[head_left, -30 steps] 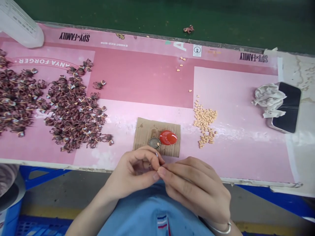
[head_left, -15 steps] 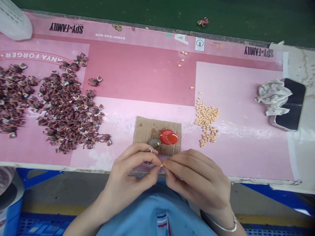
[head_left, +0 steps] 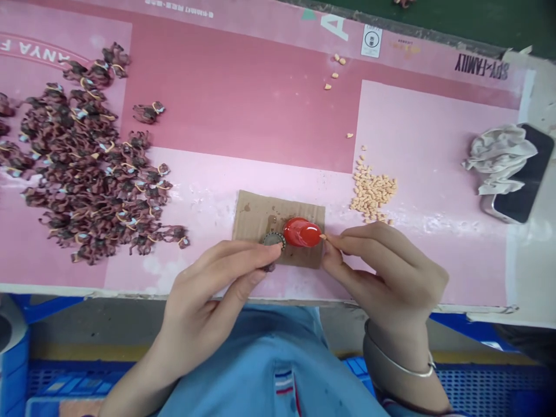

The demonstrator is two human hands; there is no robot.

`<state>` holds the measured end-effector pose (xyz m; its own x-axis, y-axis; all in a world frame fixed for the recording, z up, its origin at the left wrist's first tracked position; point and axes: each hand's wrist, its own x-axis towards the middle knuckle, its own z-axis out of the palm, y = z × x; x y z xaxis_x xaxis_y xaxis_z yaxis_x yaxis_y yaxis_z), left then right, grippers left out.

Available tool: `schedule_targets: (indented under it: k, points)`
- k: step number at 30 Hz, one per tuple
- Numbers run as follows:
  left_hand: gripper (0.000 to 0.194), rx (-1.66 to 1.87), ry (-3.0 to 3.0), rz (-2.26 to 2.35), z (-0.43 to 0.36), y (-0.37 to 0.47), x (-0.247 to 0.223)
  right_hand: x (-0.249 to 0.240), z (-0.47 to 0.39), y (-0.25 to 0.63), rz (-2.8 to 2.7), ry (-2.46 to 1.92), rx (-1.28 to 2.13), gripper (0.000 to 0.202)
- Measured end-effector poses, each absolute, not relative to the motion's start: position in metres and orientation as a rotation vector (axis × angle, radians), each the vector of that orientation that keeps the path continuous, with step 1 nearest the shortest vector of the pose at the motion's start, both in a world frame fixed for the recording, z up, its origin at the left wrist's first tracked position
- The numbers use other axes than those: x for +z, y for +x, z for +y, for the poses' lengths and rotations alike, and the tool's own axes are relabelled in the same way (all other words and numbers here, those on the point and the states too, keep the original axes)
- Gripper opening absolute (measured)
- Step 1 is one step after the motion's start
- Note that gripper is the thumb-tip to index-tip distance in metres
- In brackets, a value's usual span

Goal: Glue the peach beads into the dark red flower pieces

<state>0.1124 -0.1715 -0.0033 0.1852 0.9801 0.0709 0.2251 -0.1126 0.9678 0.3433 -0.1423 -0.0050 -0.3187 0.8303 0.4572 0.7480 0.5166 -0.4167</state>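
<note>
My right hand (head_left: 382,266) pinches a small tan piece (head_left: 322,236) between thumb and finger, at the right edge of a red bottle cap (head_left: 304,233). My left hand (head_left: 221,289) is closed on a small dark brown figure (head_left: 270,267), mostly hidden under the fingers. Its fingertips are at a grey crimped bottle cap (head_left: 273,239); whether they touch it I cannot tell. Both caps sit on a piece of brown cardboard (head_left: 256,208). A pile of tan pieces (head_left: 373,194) lies just beyond my right hand.
A large heap of brown figures (head_left: 87,174) covers the left of the pink table mat (head_left: 243,92). One figure (head_left: 148,112) lies apart from it. A crumpled pale cloth (head_left: 501,156) rests on a dark phone-like slab (head_left: 525,185) at right. Several stray tan pieces (head_left: 334,76) lie farther back.
My hands, together half a second ago, have come apart. The right one moved up and right to the red cap with a tan piece; the left moved slightly left. The view has shifted too.
</note>
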Motion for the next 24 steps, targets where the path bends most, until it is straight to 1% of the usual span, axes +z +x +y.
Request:
schedule_targets:
  k: [2,4,8,10,12,15,18,24]
  points:
    - [0.049,1.049,1.427,1.173,-0.174,0.113,-0.006,-0.005,-0.142,0.343,-2.139,-1.293,0.16,0.028]
    - [0.043,1.081,1.298,1.171,-0.176,0.115,-0.007,-0.004,-0.142,0.342,-2.142,-1.306,0.15,0.028]
    - [0.018,1.086,1.118,1.203,-0.174,0.117,-0.008,-0.002,-0.143,0.343,-2.171,-1.304,0.129,0.025]
    - [0.01,1.09,1.124,1.196,-0.171,0.117,-0.009,-0.001,-0.142,0.345,-2.187,-1.3,0.134,0.023]
    - [0.008,1.126,1.129,1.158,-0.168,0.117,-0.009,-0.001,-0.141,0.346,-2.201,-1.282,0.138,0.021]
    - [0.011,1.148,1.021,1.082,-0.167,0.119,-0.009,0.001,-0.141,0.348,-2.24,-1.249,0.135,0.02]
    - [0.015,1.111,0.841,0.99,-0.167,0.122,-0.008,0.008,-0.145,0.345,-2.213,-1.224,0.171,0.023]
    - [0.013,0.989,0.571,0.791,-0.167,0.126,-0.005,0.02,-0.159,0.325,-2.077,-1.112,0.344,0.022]
